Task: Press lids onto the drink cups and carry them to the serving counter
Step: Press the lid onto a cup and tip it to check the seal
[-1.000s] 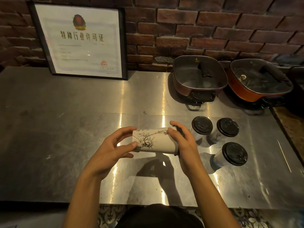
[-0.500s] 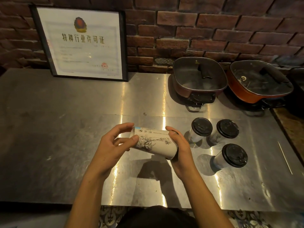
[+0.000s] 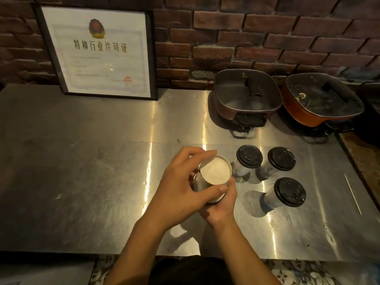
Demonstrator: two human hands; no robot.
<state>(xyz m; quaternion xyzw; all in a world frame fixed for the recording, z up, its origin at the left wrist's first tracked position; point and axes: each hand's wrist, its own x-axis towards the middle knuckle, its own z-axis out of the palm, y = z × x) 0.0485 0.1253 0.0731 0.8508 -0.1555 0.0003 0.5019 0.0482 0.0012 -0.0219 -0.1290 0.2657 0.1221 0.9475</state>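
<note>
Our left hand (image 3: pixel 178 188) and right hand (image 3: pixel 223 208) grip one white paper cup (image 3: pixel 214 170); three black-lidded paper cups (image 3: pixel 249 159) right of them await carrying.

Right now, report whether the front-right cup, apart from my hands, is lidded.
Lidded: a black lid covers the mouth of the cup.

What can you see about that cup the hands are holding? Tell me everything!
The cup looks like pale paper. A round white end, ringed by a thin rim, faces the camera; whether that is its base or its open mouth is unclear. No black lid shows on that end. It sits over the steel counter, just left of three black-lidded cups. The left hand curls round its upper rim and the right hand grips its lower part.
</note>
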